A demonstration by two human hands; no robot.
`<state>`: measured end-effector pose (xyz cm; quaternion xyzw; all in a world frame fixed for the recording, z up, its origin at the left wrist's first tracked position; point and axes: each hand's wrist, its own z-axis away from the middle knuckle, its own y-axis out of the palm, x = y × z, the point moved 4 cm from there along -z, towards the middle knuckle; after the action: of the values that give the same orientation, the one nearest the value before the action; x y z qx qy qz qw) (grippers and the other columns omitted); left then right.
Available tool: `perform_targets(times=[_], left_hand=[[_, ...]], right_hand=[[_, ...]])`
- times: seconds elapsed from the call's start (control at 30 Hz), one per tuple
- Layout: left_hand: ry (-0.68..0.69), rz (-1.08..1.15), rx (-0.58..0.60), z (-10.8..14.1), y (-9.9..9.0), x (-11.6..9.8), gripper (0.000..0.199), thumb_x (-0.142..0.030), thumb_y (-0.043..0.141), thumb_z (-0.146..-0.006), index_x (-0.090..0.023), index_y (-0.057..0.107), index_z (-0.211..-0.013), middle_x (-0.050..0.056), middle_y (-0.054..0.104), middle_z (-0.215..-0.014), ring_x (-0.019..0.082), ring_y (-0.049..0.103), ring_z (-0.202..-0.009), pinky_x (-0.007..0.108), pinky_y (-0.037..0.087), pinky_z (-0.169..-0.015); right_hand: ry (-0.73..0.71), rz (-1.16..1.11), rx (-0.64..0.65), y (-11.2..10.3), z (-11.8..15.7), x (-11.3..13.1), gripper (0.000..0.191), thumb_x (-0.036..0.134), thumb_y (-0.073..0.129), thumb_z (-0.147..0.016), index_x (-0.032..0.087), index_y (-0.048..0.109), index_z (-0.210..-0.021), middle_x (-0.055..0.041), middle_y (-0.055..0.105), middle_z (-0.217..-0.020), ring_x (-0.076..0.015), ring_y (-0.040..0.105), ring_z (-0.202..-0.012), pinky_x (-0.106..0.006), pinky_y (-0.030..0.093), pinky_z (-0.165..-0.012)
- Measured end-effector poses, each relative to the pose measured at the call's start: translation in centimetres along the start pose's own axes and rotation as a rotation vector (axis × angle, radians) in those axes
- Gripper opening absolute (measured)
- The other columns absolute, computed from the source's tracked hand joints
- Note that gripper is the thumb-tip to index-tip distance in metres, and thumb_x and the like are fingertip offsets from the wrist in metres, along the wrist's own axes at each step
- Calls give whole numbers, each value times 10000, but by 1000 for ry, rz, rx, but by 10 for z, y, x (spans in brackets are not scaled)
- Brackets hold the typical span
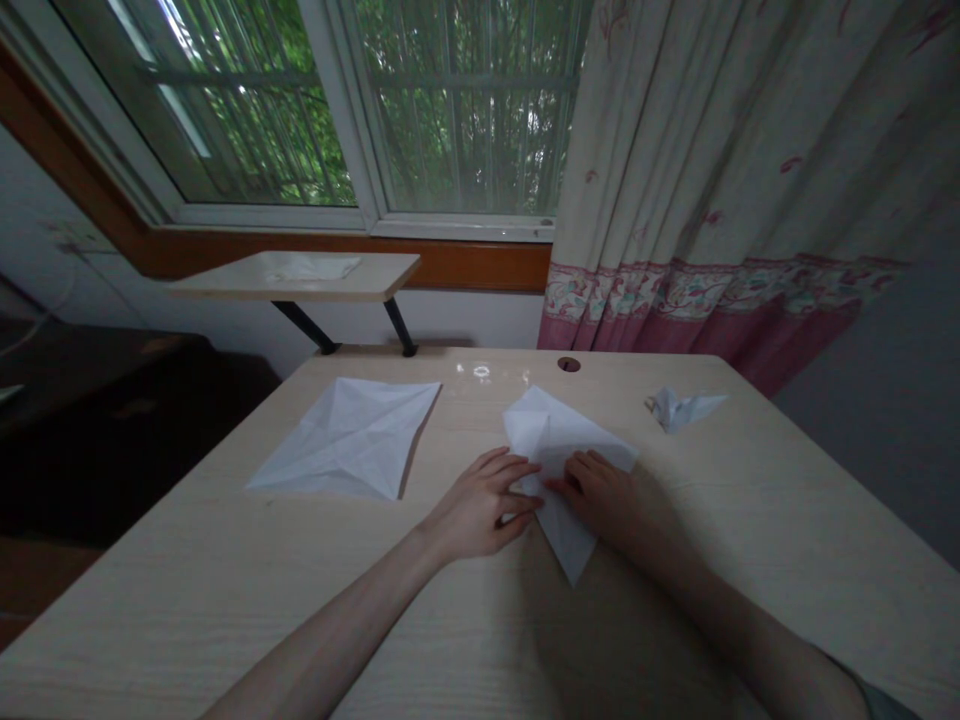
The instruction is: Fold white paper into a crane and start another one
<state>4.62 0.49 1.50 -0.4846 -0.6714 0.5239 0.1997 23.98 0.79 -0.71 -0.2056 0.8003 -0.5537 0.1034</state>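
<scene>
1 camera, worn on the head, looks forward and down. The tabletop is close and fills most of the low part, with the window and curtain farther back, up top

No text, label, brand, number or sign can be read.
</scene>
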Motion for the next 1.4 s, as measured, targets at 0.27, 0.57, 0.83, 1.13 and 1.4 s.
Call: perform_targets(times=[0.27, 0.57, 0.83, 1.13, 1.4], left_hand=[[-25, 38, -72, 0, -3, 1, 170, -245, 595, -927, -238, 759, -970, 36, 688, -1229, 218, 610, -1164, 415, 452, -1052], [-128, -63, -133, 1, -1, 8, 149, -257, 583, -952, -203, 710, -895, 58, 688, -1056, 220, 622, -970, 383, 484, -860], [-221, -155, -126, -3, 0, 9, 152, -303, 577, -968, -197, 634, -875, 45, 684, -1012, 222, 608, -938, 381, 452, -807], [-309, -124, -106, -4, -1, 12, 142, -329, 634, -938, -203, 598, -885, 35, 676, -1038, 219, 609, -948, 372, 441, -825], [-380, -28, -153, -3, -2, 14, 216, -364, 740, -848, -212, 586, -844, 28, 669, -1022, 232, 608, -959, 368, 459, -822]], right_hand=[[16, -58, 41, -4, 0, -4, 260, 343, 547, -980, 217, 631, -769, -29, 651, -757, -185, 637, -727, -283, 428, -616], [1, -126, 18, -3, 0, -4, 276, 334, 537, -984, 225, 603, -739, -14, 637, -733, -167, 627, -693, -281, 436, -614], [2, -127, 24, -1, 0, -3, 285, 334, 505, -994, 228, 606, -749, -18, 643, -735, -174, 634, -687, -290, 435, -606], [7, -135, 28, -4, -2, -1, 244, 301, 581, -961, 218, 607, -734, -21, 649, -745, -189, 635, -737, -301, 457, -679], [23, -179, 56, -9, -4, 1, 245, 250, 600, -951, 207, 589, -710, -24, 652, -736, -183, 642, -710, -286, 450, -645]])
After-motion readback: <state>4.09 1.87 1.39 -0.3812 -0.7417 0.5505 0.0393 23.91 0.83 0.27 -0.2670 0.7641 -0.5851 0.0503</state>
